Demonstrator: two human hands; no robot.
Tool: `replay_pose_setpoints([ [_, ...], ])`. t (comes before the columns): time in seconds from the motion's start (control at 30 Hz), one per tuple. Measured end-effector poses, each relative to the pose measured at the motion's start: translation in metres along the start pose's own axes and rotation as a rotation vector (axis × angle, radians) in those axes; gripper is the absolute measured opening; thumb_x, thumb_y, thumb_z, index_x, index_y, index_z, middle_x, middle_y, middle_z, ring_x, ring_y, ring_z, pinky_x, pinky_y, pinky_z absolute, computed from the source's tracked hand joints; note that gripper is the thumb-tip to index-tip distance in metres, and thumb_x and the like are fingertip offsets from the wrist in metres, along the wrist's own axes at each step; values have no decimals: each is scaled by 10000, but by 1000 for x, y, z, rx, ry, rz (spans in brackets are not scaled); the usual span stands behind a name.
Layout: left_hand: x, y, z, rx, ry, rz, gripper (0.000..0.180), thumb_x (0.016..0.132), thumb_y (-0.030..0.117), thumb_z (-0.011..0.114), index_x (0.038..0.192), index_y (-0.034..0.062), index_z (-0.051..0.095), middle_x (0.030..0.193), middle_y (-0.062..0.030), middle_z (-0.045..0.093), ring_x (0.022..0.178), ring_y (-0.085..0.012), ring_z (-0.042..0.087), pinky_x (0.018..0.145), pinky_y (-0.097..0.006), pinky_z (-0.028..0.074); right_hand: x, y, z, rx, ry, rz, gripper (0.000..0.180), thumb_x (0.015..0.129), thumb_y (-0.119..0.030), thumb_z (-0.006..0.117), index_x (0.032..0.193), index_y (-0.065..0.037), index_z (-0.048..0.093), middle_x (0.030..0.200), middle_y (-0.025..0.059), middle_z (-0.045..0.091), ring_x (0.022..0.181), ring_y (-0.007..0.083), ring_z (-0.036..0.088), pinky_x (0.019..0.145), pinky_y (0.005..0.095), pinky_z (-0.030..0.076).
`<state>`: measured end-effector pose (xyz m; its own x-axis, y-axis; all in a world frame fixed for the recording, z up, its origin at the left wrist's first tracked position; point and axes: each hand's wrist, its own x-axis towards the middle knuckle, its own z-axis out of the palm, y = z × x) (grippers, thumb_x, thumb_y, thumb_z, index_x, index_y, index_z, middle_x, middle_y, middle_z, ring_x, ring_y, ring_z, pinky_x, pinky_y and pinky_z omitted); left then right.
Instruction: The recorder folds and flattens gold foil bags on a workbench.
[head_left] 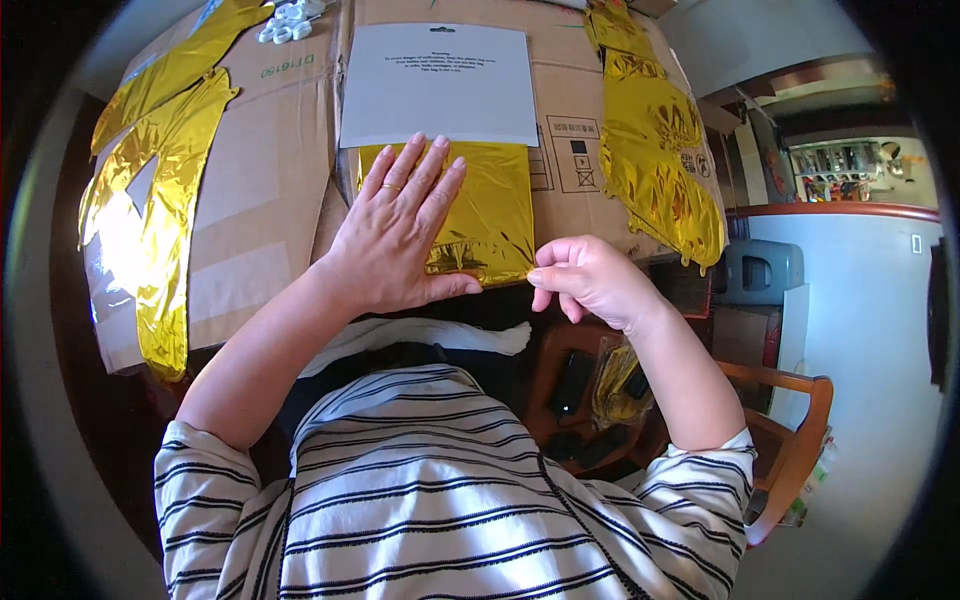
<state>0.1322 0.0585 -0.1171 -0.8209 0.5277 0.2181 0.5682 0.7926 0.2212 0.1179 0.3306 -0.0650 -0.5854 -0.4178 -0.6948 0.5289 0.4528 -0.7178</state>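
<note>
Fingers (424,175) first: on my left hand (380,240) they're laid flat and slightly spread, thumb stuck way out, resting on the gold foil sheet (490,195). Right hand (595,280) has thumb and index pinching its lower right corner. The sheet's on the cardboard (265,150) right in front of me, just below the white card (440,95), and my left fingertips lap over that card's bottom edge. Can't tell if foil runs underneath. Guessing it's super light, floppy and kinda slippery, and probably creases or tears if yanked. I'd say pinch a corner gently, flat palm on the rest. More crinkly gold pieces (655,135) lie off to both sides.
</note>
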Motion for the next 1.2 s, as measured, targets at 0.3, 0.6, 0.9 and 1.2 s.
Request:
replay_pose_setpoints([
  [0.3,0,0,0,8,-28,-7,1122,840,831,483,1560,-6,287,1637,-236,224,1536,-399,158,1245,-522,97,-1,0,8,-93,93,-9,160,963,-149,673,969,9,649,769,91,701,481,44,497,471,185,390],
  [0.6,0,0,0,1,-13,5,1112,847,823,481,1561,-7,286,1633,-240,232,1532,-406,173,1243,-528,99,0,4,7,-78,122,-1,181,942,-172,712,940,-2,649,754,79,690,482,36,490,470,179,386],
  [0.9,0,0,0,-1,3,15,1097,854,815,483,1552,-12,305,1624,-247,250,1527,-413,183,1238,-531,115,-6,7,6,10,116,-12,156,948,-133,684,984,16,660,749,64,688,504,55,512,469,206,411],
  [1.2,0,0,0,0,-6,9,1104,851,820,482,1555,-10,296,1628,-245,237,1532,-406,170,1241,-529,103,-7,6,12,-79,163,-26,161,948,-120,675,987,36,654,742,67,686,509,67,530,470,216,428],
])
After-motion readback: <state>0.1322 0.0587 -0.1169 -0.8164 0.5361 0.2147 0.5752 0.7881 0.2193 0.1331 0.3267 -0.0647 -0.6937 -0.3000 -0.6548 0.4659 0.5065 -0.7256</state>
